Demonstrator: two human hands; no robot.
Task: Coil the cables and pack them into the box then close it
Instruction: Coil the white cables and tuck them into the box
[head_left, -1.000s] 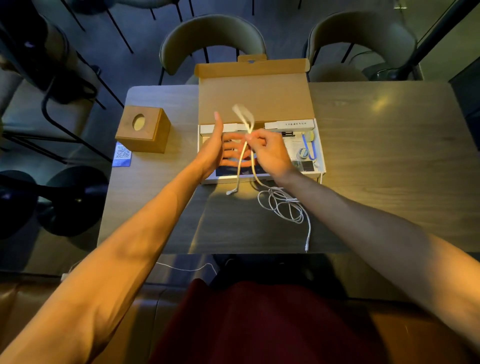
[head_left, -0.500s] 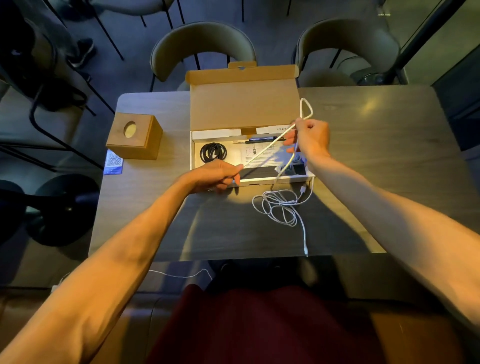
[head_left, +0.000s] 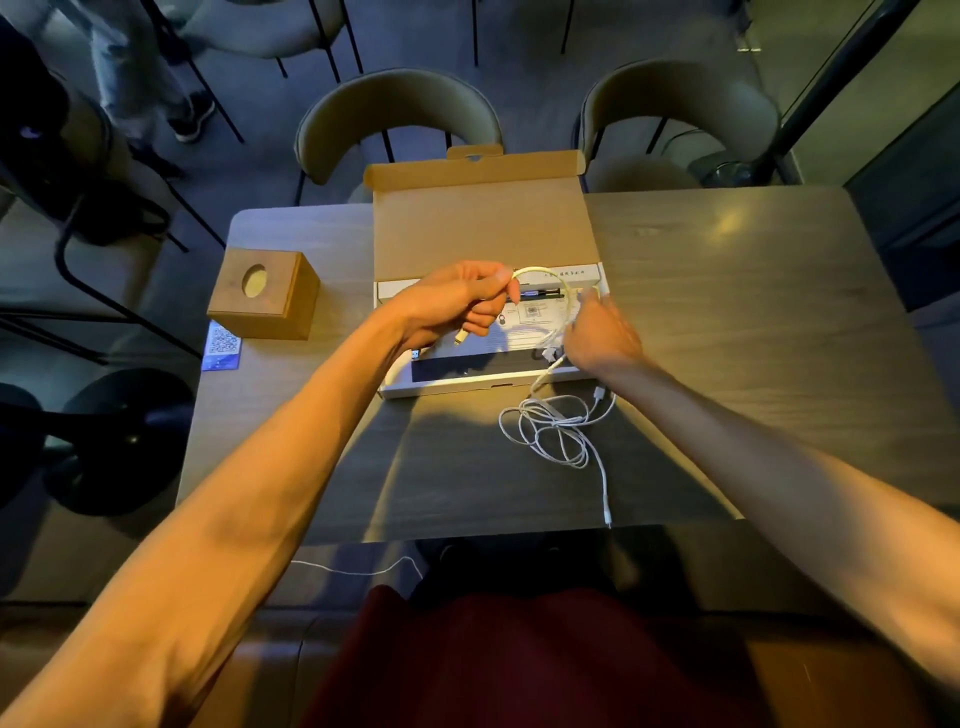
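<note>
The white cable (head_left: 540, 271) is arching over the open box (head_left: 483, 228), and its lower part is dropping to a loose tangle (head_left: 550, 431) on the tabletop (head_left: 753, 312). The left hand (head_left: 457, 306) is gripping it near the plug. The right hand (head_left: 602, 335) is touching the other side; I cannot tell if its fingers are closing. The cable is looking light, soft and springy, so holding it where the loops cross is probably best.
</note>
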